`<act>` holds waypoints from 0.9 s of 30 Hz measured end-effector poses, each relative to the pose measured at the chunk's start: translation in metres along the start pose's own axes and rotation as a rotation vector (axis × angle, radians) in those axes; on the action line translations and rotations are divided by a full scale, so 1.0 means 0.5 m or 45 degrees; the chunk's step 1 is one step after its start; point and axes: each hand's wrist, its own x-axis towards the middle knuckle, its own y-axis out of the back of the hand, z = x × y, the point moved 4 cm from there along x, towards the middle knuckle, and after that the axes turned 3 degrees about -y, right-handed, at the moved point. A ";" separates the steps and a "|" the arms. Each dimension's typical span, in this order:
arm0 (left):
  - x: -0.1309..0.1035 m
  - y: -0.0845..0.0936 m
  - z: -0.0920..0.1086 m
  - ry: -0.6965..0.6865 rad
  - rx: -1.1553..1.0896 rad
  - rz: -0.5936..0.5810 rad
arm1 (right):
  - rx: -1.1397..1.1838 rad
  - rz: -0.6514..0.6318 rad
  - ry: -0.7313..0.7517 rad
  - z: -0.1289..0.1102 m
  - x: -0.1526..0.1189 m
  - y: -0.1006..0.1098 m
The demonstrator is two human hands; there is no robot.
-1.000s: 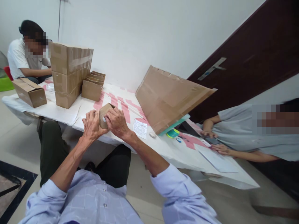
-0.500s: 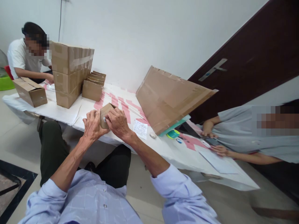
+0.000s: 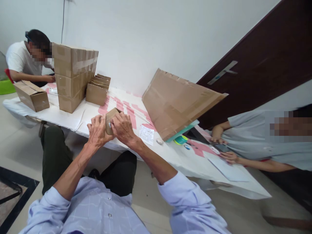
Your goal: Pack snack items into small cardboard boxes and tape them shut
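Note:
A small brown cardboard box [image 3: 110, 119] is held between my two hands above the near edge of the table. My left hand [image 3: 98, 130] is closed round its left and lower side. My right hand [image 3: 122, 127] grips the box from the right, its fingers bent over the face beside a small whitish label [image 3: 109, 124]. Part of the box is hidden behind my fingers. Right of my hands, a sheet with handwriting [image 3: 146, 135] lies on the table, near a small round whitish object [image 3: 160, 141].
Stacked cardboard boxes [image 3: 70, 71] and open cartons [image 3: 96, 92] stand left on the cloth-covered table [image 3: 180, 162]. A large cardboard panel [image 3: 175, 100] leans right, by a green-yellow tape roll [image 3: 180, 140]. One person [image 3: 21, 61] sits far left; another [image 3: 251, 136] holds a phone at right.
My hands and the small box have barely shifted and keep the same grip. The person at far left has lowered their head and moved a hand slightly.

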 end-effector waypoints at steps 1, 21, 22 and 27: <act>0.000 0.000 0.000 0.004 0.002 -0.003 | 0.009 0.011 0.009 0.000 -0.001 -0.001; 0.001 -0.002 -0.003 0.009 0.019 -0.018 | 0.135 0.048 0.050 0.013 -0.004 -0.004; 0.001 -0.001 -0.002 0.010 0.018 -0.017 | 0.132 0.045 0.048 0.012 -0.005 -0.003; 0.000 -0.005 -0.003 -0.003 0.002 0.012 | 0.173 0.073 0.061 0.015 -0.013 -0.002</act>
